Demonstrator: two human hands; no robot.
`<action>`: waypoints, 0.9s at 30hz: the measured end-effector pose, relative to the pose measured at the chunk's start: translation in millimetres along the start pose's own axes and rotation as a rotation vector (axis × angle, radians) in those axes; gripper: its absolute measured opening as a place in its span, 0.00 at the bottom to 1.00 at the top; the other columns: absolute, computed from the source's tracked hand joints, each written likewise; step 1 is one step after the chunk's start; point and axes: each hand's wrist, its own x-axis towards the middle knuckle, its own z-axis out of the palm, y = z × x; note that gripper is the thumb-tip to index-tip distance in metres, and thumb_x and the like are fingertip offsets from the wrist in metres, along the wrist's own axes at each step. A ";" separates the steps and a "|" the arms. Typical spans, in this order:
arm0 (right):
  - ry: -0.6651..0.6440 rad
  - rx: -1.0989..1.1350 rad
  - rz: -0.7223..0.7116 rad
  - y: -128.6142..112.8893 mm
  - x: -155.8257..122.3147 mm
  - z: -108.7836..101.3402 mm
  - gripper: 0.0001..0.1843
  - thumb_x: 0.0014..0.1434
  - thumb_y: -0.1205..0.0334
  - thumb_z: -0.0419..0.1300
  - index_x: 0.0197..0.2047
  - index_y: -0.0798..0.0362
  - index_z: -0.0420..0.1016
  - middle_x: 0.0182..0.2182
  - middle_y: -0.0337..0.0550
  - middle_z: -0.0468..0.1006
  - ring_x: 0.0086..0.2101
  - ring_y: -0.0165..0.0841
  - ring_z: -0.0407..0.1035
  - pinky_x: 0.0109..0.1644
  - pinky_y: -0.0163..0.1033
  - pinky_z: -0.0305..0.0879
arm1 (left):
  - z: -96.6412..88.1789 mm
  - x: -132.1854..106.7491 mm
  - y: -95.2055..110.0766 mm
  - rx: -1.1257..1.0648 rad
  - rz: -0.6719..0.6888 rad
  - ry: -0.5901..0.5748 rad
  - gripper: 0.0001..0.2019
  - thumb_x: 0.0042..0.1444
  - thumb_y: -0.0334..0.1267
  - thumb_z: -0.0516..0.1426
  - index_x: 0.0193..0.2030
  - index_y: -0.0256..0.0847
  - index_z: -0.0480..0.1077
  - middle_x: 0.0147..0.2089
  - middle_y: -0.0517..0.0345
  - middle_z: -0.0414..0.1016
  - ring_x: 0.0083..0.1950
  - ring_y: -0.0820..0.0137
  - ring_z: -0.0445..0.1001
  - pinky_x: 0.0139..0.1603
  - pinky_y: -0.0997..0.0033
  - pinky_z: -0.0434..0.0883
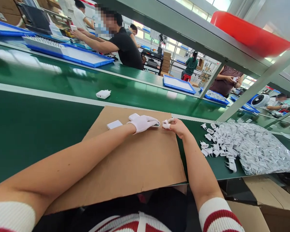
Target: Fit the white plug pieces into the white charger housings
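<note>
A flat brown cardboard sheet (140, 161) is lying nearest; to its right, loose white plastic plug pieces (217, 146) are lying beside a clear plastic bag (265, 148). Over the sheet's far part, the white-gloved left hand (141, 124) is grasping a hollow white plastic casing (156, 124); just right, the right hand (178, 127) is bending its fingers together, any hold impossible to tell. Farther left, a white pronged charger (103, 94) is resting.
</note>
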 end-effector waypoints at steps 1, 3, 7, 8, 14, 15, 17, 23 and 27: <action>-0.036 0.060 0.003 -1.3 -0.1 -0.1 0.31 0.30 0.64 0.86 0.37 0.52 0.77 0.37 0.42 0.87 0.38 0.34 0.81 0.47 0.39 0.78 | 3.2 2.2 -4.3 -0.065 -0.001 0.045 0.26 0.65 0.59 0.52 0.54 0.50 0.85 0.61 0.60 0.85 0.64 0.56 0.79 0.69 0.66 0.71; -0.094 0.136 0.004 -3.0 0.4 0.4 0.31 0.31 0.60 0.87 0.38 0.53 0.79 0.37 0.43 0.87 0.38 0.34 0.81 0.47 0.38 0.78 | 11.0 3.9 -10.8 -0.187 0.039 0.071 0.30 0.66 0.62 0.50 0.56 0.45 0.84 0.62 0.53 0.84 0.64 0.53 0.79 0.69 0.61 0.71; -0.069 0.182 -0.008 -0.3 5.3 3.4 0.28 0.40 0.49 0.84 0.39 0.54 0.82 0.36 0.45 0.86 0.40 0.35 0.80 0.48 0.39 0.78 | 26.0 -0.7 -14.0 -0.198 0.076 0.105 0.30 0.57 0.62 0.61 0.56 0.42 0.82 0.56 0.49 0.85 0.55 0.52 0.81 0.61 0.56 0.77; -0.020 0.176 -0.024 1.4 6.9 4.0 0.27 0.40 0.50 0.84 0.40 0.53 0.81 0.35 0.44 0.86 0.39 0.35 0.80 0.48 0.39 0.78 | 28.3 -2.5 -13.5 -0.179 0.050 0.114 0.28 0.57 0.61 0.62 0.56 0.43 0.82 0.55 0.50 0.86 0.54 0.52 0.82 0.60 0.57 0.77; 0.222 -0.110 -0.250 10.6 11.4 3.8 0.31 0.49 0.60 0.77 0.57 0.47 0.78 0.39 0.36 0.83 0.37 0.32 0.78 0.51 0.41 0.77 | 28.9 -7.1 -8.9 -0.159 -0.008 0.097 0.20 0.60 0.53 0.63 0.55 0.48 0.82 0.58 0.57 0.85 0.58 0.56 0.82 0.64 0.62 0.75; 0.236 -0.220 -0.275 11.8 10.9 3.7 0.27 0.52 0.61 0.74 0.56 0.48 0.79 0.41 0.38 0.83 0.38 0.32 0.77 0.52 0.41 0.76 | 28.6 -6.8 -8.2 -0.155 -0.020 0.110 0.21 0.59 0.52 0.64 0.56 0.48 0.81 0.59 0.57 0.85 0.59 0.56 0.81 0.65 0.62 0.75; 0.236 -0.485 -0.286 13.6 9.4 4.2 0.18 0.54 0.65 0.70 0.49 0.48 0.83 0.42 0.40 0.84 0.39 0.33 0.77 0.53 0.43 0.75 | 28.6 -6.1 -7.0 -0.160 -0.049 0.131 0.23 0.56 0.52 0.66 0.57 0.48 0.81 0.59 0.57 0.85 0.60 0.56 0.81 0.65 0.64 0.75; 0.201 -0.757 -0.192 8.5 3.0 3.2 0.06 0.56 0.69 0.65 0.34 0.50 0.82 0.36 0.40 0.83 0.36 0.35 0.76 0.47 0.42 0.73 | 25.8 -7.9 -1.9 -0.172 -0.068 0.086 0.18 0.58 0.51 0.66 0.53 0.49 0.83 0.54 0.59 0.86 0.53 0.59 0.83 0.59 0.66 0.78; 0.269 -0.711 -0.275 -3.5 -3.8 -6.2 0.11 0.57 0.72 0.61 0.38 0.50 0.83 0.37 0.40 0.83 0.38 0.36 0.78 0.48 0.42 0.74 | 21.1 -10.6 2.2 -0.126 -0.077 0.063 0.19 0.57 0.49 0.67 0.54 0.52 0.84 0.55 0.61 0.86 0.54 0.58 0.83 0.62 0.66 0.77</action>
